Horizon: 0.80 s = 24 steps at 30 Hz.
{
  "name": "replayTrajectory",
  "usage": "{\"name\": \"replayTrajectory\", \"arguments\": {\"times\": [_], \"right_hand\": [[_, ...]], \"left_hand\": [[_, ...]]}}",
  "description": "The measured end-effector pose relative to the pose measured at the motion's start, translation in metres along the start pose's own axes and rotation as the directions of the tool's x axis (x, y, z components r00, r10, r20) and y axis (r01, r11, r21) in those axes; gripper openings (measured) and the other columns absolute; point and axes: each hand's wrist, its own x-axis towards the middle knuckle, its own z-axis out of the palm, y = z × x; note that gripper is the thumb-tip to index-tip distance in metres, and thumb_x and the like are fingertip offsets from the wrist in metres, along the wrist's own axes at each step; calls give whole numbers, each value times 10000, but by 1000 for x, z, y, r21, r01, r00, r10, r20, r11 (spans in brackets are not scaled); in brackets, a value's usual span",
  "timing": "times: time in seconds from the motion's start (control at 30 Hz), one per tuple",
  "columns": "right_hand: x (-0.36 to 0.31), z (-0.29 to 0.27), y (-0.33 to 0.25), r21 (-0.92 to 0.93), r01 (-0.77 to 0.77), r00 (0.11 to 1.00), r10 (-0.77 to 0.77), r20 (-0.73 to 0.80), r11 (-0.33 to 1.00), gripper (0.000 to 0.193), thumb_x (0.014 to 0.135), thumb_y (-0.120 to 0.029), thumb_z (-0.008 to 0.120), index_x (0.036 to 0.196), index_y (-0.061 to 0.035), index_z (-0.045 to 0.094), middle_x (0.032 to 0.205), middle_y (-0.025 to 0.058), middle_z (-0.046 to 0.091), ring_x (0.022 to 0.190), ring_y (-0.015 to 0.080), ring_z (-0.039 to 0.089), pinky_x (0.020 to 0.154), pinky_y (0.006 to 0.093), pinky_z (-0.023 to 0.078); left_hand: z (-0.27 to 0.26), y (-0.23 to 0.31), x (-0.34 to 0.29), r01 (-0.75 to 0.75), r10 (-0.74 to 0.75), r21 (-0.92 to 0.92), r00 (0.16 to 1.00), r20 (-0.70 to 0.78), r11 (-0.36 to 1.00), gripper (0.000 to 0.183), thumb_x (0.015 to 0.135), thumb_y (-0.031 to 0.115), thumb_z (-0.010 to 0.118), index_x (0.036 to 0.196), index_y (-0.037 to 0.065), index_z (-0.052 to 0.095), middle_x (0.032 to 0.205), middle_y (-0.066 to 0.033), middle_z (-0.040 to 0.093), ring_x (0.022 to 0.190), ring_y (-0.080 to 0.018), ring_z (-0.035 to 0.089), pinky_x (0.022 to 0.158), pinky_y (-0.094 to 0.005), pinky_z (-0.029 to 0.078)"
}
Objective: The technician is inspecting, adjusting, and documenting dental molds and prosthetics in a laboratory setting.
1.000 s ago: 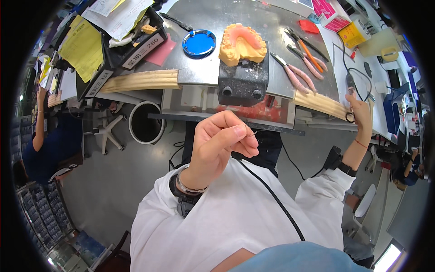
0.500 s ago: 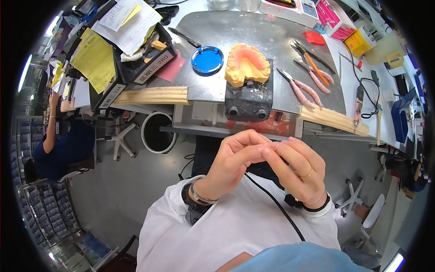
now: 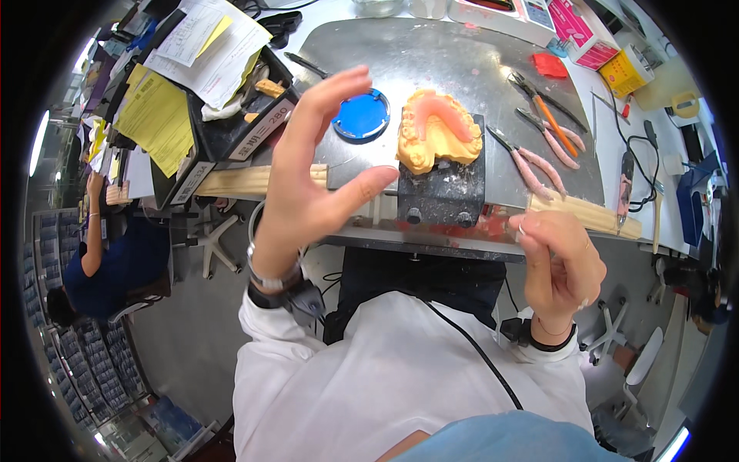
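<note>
My left hand (image 3: 308, 181) is raised over the bench's front edge, its thumb and fingers spread wide with nothing between them. Its thumb tip comes close to a yellow dental cast (image 3: 418, 159) with pink wax (image 3: 445, 122) along its arch; whether they touch is unclear. The cast rests on a black block (image 3: 443, 192) fixed to the bench edge. Behind the left fingers lies a round blue disc (image 3: 363, 115). Lower and to the right, my right hand (image 3: 566, 258) is closed in a pinch. A tiny pale bit shows at its fingertips, too small to name.
Several pliers (image 3: 539, 150) lie on the metal sheet (image 3: 369, 42) to the right. A black bin (image 3: 254, 127) with papers stands on the left. A handled tool (image 3: 625, 185) and cable are at far right. Below the bench is an open drawer (image 3: 358, 231). Another person (image 3: 115, 262) sits at far left.
My hands, fingertips together in front of my chest before, have parted. The left has gone up and leftward and spread open; the right has shifted rightward, still pinched. The view has shifted slightly.
</note>
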Motion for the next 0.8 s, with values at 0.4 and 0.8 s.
{"name": "replayTrajectory", "arguments": {"times": [0.4, 0.8], "right_hand": [[-16, -29, 125, -403, -163, 985, 171, -16, 901, 94, 758, -73, 710, 848, -46, 708, 818, 57, 675, 851, 249, 604, 762, 342, 492], [-34, -67, 125, -406, -185, 982, 187, -35, 895, 198, 813, -135, 689, 990, -47, 697, 876, 92, 671, 830, 256, 598, 745, 331, 494]], "left_hand": [[40, -8, 22, 57, -59, 37, 997, 57, 998, 800, 564, 254, 875, 1219, -16, 504, 1142, -126, 595, 1040, -208, 585, 938, -332, 444], [115, 53, -36, 116, 93, -337, 834, 543, 934, 952, 514, 287, 919, 1258, 8, 395, 1240, -171, 485, 1126, -270, 509, 938, -389, 430]]}}
